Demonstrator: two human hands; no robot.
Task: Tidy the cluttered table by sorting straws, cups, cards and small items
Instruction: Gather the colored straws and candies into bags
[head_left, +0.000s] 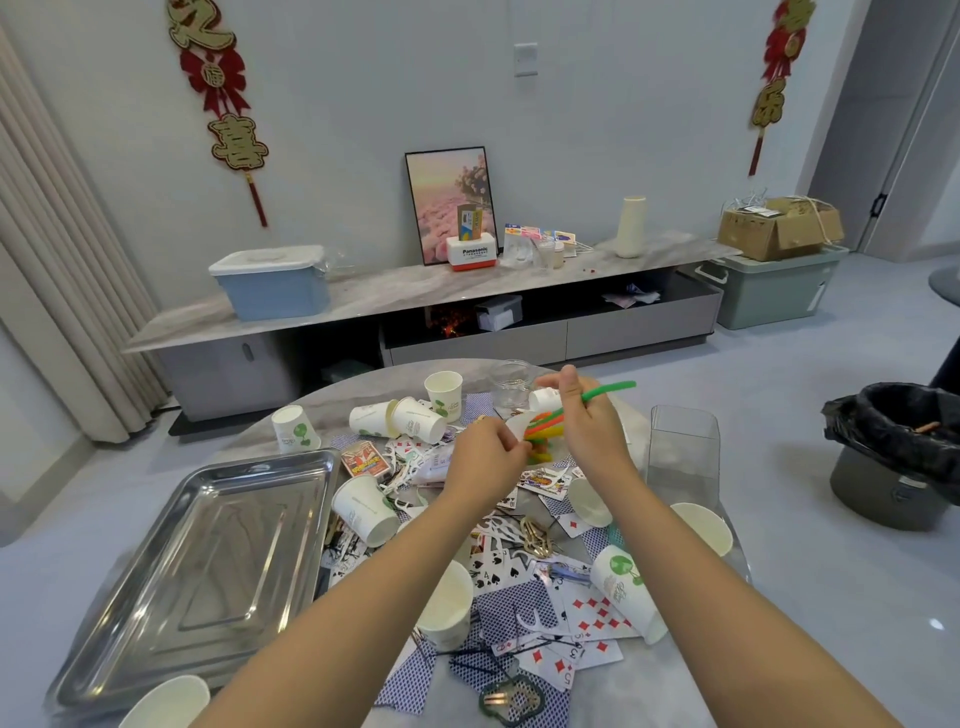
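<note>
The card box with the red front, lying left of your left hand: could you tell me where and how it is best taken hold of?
Grip the card box by its two long edges, coming straight down from above. It lies flat, face up, so the narrow sides are the only parts fingers can close across. White floss picks crowd its right edge, so clearing those first would probably help.

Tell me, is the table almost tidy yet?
Not nearly. Nothing looks sorted: the tray holds nothing. Right now the right hand pulls a green straw from the bunch of straws in the left hand. Cups and cards lie scattered.
</note>
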